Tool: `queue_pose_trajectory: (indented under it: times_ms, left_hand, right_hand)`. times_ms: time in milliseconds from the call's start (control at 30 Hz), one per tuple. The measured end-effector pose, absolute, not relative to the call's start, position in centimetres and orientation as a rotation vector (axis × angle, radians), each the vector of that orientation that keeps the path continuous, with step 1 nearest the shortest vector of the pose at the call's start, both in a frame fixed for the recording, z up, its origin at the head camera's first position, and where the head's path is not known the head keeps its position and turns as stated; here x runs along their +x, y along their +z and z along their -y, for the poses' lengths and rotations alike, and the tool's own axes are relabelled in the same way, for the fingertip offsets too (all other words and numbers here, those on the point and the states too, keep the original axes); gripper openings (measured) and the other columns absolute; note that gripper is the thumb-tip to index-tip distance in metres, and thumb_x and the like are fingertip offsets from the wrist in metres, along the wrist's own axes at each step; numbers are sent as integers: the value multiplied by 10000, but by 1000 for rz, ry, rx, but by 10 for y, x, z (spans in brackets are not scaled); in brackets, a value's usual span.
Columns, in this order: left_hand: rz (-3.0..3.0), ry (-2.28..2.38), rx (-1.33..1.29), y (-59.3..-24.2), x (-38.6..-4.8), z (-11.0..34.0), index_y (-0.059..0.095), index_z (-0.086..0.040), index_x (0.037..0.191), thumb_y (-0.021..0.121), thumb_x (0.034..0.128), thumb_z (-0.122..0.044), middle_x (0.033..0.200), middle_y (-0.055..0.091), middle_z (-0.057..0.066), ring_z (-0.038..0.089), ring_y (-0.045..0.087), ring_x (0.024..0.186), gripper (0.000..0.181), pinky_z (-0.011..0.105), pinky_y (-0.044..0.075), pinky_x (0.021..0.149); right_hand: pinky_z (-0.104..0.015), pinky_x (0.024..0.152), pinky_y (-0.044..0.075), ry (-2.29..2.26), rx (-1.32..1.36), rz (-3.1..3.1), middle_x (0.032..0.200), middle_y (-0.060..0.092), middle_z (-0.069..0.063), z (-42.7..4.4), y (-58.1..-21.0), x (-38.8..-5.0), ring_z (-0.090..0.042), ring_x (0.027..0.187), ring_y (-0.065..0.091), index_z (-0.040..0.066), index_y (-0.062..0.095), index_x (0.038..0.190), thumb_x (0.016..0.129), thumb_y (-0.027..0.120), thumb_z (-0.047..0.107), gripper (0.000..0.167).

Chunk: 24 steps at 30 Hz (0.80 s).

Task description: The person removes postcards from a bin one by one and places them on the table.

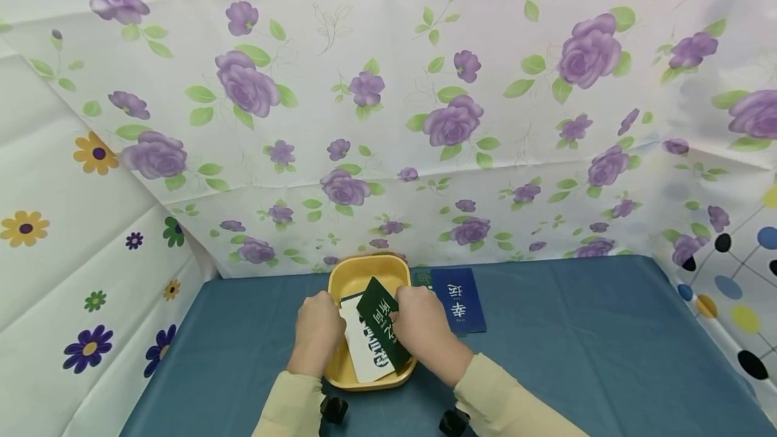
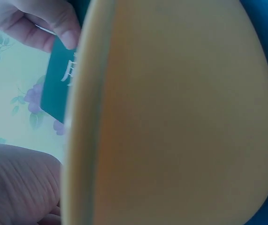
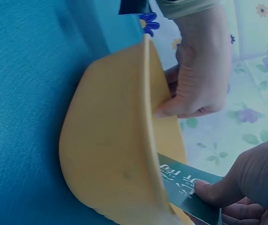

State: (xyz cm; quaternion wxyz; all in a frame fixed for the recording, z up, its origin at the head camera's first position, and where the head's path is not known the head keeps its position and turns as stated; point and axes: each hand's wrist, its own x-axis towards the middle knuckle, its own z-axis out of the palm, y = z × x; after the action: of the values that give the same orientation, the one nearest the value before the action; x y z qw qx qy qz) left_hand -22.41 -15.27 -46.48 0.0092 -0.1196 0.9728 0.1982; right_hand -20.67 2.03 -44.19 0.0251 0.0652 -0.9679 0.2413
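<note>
Head view: right hand (image 1: pixel 427 330) pinches a green card (image 1: pixel 375 312) at a yellow tub (image 1: pixel 358 276)

The tub stands on the blue table (image 1: pixel 577 336), in the lower centre of the frame. The right hand's thumb and fingers hold the green card, which bears white lettering and, in the left wrist view, rises above the tub's rim. In the head view it overlaps a white card (image 1: pixel 360 359) with dark lettering inside the tub. The left hand (image 1: pixel 318 332) is at the tub's left edge; the right wrist view shows its thumb reaching inside, but whether its fingers hold anything cannot be told. Right of the tub lie a blue card (image 1: pixel 470 302) and a second green card (image 1: pixel 421 278), partly covered. A floral cloth (image 1: pixel 388 120) fills the upper frame.
</note>
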Motion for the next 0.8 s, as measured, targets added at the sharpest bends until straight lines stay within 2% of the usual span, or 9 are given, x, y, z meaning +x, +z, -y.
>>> queue_pose_trajectory:
  times_ms: [200, 400, 467, 633, 800]
  left_hand:
    - [-3040, 599, -368, -465, -224, 153, 630, 43, 876, 635, 798, -28, 681, 614, 109, 191, 605, 549, 106, 305, 483, 451]
    - [-3033, 595, -392, -466, -224, 153, 632, 44, 904, 645, 799, -33, 690, 623, 106, 175, 599, 546, 131, 321, 506, 479]
    - [-3023, 600, -402, -466, -224, 153, 634, 48, 920, 644, 804, -35, 701, 629, 112, 175, 601, 545, 143, 330, 518, 487]
    - [-3018, 605, -407, -464, -224, 151, 641, 59, 929, 640, 805, -31, 731, 645, 129, 190, 627, 570, 153, 349, 534, 505]
    - [-3019, 600, -410, -464, -224, 150, 641, 54, 912, 635, 805, -22, 716, 636, 125, 184, 622, 556, 132, 334, 525, 482]
  right_hand:
    - [-252, 501, 474, 842, 188, 2938, 778, 675, -25, -29, -437, -206, -141, 662, 639, 128, 632, 797, 772, 756, 186, 138]
    - [-225, 555, 493, 982, 186, 2845, 901, 685, -31, -36, -431, -206, -133, 791, 668, 123, 654, 943, 790, 741, 183, 186]
    - [-209, 543, 473, 1024, 166, 2822, 908, 676, -25, -39, -429, -206, -116, 777, 659, 121, 658, 973, 797, 735, 182, 202]
    - [-201, 519, 446, 1067, 111, 2768, 836, 650, -1, -49, -423, -208, -61, 653, 594, 111, 664, 997, 803, 730, 201, 224]
    - [-224, 545, 473, 1038, 67, 2726, 788, 646, 21, -62, -420, -210, -64, 655, 599, 129, 670, 979, 805, 730, 224, 207]
